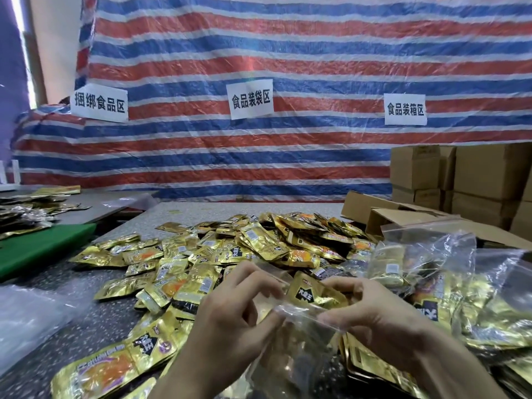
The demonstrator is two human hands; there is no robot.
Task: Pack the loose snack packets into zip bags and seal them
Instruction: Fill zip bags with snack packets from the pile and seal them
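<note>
A big heap of loose gold snack packets (230, 249) covers the speckled table (86, 306). In front of me I hold a clear zip bag (296, 341) by its mouth. My left hand (230, 315) pinches the left side of the rim and my right hand (371, 309) pinches the right side. Gold packets show through the bag, and one gold packet (311, 292) sticks up at the mouth between my hands.
Filled clear zip bags (431, 272) lie at the right. An open cardboard box (403, 217) sits behind them, with stacked cartons (475, 180) further back. A green board (43, 246) and clear plastic (26, 312) lie at the left. A striped tarp with paper signs hangs behind.
</note>
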